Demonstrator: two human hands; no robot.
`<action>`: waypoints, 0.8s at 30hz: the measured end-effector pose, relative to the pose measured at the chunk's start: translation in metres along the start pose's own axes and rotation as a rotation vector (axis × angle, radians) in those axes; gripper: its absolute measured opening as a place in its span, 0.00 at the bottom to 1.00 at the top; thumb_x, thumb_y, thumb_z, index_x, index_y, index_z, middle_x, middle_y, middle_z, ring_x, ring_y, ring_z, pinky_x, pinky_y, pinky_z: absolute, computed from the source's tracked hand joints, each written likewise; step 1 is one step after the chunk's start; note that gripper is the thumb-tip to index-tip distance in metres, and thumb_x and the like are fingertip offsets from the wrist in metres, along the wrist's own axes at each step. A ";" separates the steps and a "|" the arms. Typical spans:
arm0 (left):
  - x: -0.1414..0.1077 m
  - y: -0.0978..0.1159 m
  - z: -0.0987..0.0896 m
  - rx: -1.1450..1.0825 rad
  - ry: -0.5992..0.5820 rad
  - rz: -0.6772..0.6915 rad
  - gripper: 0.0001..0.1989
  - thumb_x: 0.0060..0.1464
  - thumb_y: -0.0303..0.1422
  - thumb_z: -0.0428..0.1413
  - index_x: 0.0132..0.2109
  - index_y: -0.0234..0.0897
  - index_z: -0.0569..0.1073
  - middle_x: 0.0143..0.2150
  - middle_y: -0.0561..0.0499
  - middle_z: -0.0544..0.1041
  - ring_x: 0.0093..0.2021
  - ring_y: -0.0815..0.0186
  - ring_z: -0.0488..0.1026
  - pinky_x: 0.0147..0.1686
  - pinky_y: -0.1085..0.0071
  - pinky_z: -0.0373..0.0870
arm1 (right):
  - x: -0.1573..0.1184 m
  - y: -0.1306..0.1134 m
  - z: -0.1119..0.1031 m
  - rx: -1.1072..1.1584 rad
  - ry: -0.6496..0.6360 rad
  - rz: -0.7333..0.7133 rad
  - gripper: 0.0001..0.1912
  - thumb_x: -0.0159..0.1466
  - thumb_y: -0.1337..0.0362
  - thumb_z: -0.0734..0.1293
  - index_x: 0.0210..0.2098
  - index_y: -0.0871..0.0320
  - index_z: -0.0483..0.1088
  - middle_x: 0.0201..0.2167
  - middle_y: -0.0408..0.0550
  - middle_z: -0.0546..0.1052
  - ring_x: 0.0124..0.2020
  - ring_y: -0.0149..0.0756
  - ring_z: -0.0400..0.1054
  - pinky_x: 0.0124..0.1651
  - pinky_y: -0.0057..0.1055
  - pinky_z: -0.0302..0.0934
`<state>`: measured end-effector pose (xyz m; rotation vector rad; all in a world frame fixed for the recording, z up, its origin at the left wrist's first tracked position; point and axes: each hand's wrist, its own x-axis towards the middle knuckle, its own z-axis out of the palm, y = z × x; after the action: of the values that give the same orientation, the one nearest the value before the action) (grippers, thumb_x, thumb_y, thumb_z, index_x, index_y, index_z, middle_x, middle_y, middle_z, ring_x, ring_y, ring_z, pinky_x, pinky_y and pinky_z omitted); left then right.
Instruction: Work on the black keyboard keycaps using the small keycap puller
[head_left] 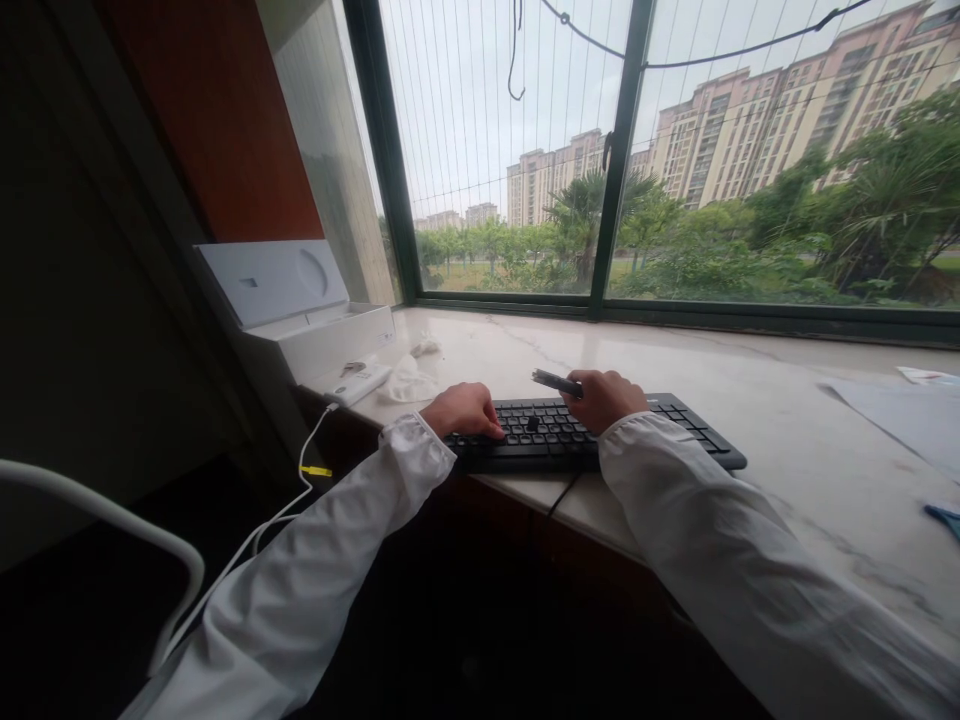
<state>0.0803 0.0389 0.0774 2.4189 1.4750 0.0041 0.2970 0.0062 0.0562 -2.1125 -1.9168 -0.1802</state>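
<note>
A black keyboard (555, 452) lies along the front edge of the pale stone sill. My left hand (463, 410) rests over its left part, fingers curled and pressed together, fingertips down at the keys. Whether something is between them is hidden. A small black keycap (533, 424) stands out above the rows between my hands. Over the right half of the keys, my right hand (609, 398) is closed around a slim dark tool (556, 382), whose narrow end points left. Its exact kind is unclear.
An opened white box (322, 335) stands at the left, near a white power strip (361, 384) and crumpled clear plastic (409, 380). A white cable (309, 450) with a yellow tag hangs off the edge. Paper (904, 420) lies at right. The window frame (510, 302) bounds the back.
</note>
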 end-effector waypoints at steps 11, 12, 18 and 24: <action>0.004 -0.010 0.005 -0.052 0.061 0.253 0.11 0.41 0.37 0.63 0.33 0.36 0.78 0.33 0.51 0.78 0.32 0.68 0.72 0.32 0.76 0.64 | 0.000 0.000 0.003 0.003 0.020 -0.010 0.18 0.61 0.53 0.57 0.42 0.48 0.74 0.36 0.53 0.76 0.36 0.45 0.70 0.35 0.35 0.58; 0.002 -0.009 0.005 -0.040 0.086 0.265 0.11 0.41 0.37 0.63 0.33 0.36 0.79 0.33 0.51 0.78 0.32 0.68 0.72 0.32 0.76 0.64 | 0.001 0.001 0.003 0.005 0.021 -0.011 0.18 0.61 0.53 0.57 0.42 0.48 0.74 0.36 0.53 0.76 0.36 0.45 0.70 0.35 0.35 0.59; -0.014 0.004 0.014 0.004 0.186 0.273 0.07 0.44 0.28 0.60 0.34 0.39 0.80 0.32 0.52 0.79 0.34 0.68 0.74 0.40 0.75 0.67 | 0.001 0.001 0.003 0.002 0.010 -0.016 0.18 0.61 0.53 0.56 0.42 0.49 0.74 0.37 0.53 0.76 0.36 0.44 0.70 0.36 0.35 0.59; -0.025 0.000 0.031 0.059 0.325 0.292 0.12 0.48 0.25 0.53 0.36 0.40 0.80 0.34 0.50 0.80 0.35 0.66 0.74 0.43 0.72 0.68 | 0.001 0.000 0.004 0.006 0.028 -0.033 0.17 0.61 0.54 0.56 0.40 0.50 0.74 0.36 0.52 0.76 0.36 0.44 0.71 0.34 0.34 0.59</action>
<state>0.0738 0.0088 0.0514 2.7600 1.2378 0.4427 0.2971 0.0079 0.0527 -2.0645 -1.9351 -0.2090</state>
